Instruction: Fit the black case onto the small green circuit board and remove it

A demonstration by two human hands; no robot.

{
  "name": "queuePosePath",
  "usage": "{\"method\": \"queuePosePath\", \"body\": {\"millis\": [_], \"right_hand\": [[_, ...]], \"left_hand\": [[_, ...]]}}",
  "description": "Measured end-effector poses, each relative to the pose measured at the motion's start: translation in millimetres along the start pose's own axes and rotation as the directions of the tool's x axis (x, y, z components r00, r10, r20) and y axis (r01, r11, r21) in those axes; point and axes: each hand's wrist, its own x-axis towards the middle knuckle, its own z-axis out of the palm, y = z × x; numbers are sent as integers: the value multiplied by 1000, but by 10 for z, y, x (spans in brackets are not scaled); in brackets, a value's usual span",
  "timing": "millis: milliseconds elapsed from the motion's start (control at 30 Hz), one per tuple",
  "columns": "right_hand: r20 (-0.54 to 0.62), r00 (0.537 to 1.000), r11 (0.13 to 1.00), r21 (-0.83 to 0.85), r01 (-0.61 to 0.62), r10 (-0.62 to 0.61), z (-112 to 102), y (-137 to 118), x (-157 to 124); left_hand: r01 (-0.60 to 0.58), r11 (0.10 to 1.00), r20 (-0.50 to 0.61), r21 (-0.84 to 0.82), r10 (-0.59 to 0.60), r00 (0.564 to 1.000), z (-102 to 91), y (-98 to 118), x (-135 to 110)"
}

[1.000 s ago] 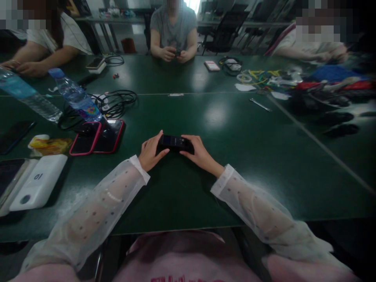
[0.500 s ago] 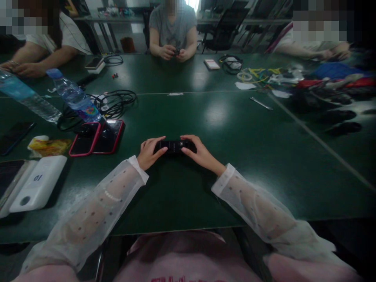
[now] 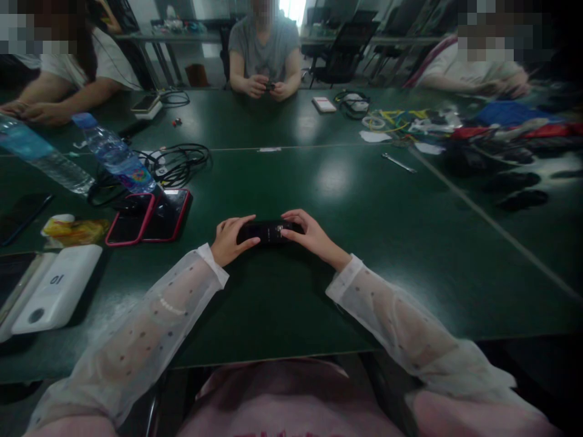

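Observation:
A small black device (image 3: 267, 232) lies lengthwise on the dark green table (image 3: 346, 200) in front of me. My left hand (image 3: 229, 240) grips its left end, thumb along the near edge and fingers curled over the top. Its right end is held by my right hand (image 3: 310, 237) in the same way. Both forearms, in sheer white dotted sleeves, rest on the table.
Two red-cased phones (image 3: 148, 216), two water bottles (image 3: 116, 155), black cables (image 3: 175, 162), a white power bank (image 3: 54, 296) and a yellow packet (image 3: 73, 230) lie to my left. A metal tool (image 3: 398, 162) and colourful clutter (image 3: 455, 127) sit to the right. Three people sit around the table.
The device has been lowered and tipped from screen-up to lying edge-on toward me. My hands came slightly nearer and kept their hold.

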Motion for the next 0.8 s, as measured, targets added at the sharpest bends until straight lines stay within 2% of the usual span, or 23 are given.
{"method": "queuePosePath", "body": {"millis": [200, 367, 567, 700, 800], "right_hand": [[2, 1000, 1000, 6, 2, -2, -12, -29, -7], [5, 1000, 1000, 6, -14, 14, -18, -48, -11], [9, 1000, 999, 28, -21, 21, -27, -49, -18], [8, 999, 998, 50, -49, 49, -38, -49, -29], [-4, 1000, 999, 33, -17, 17, -34, -39, -22]], "left_hand": [[13, 999, 44, -30, -11, 999, -49, -15, 2], [28, 966, 126, -258, 5, 992, -100, -148, 42], [-4, 958, 113, -287, 38, 993, -107, -203, 65], [40, 933, 141, -358, 12, 990, -120, -172, 54], [61, 901, 125, -429, -7, 992, -128, -167, 50]]}}
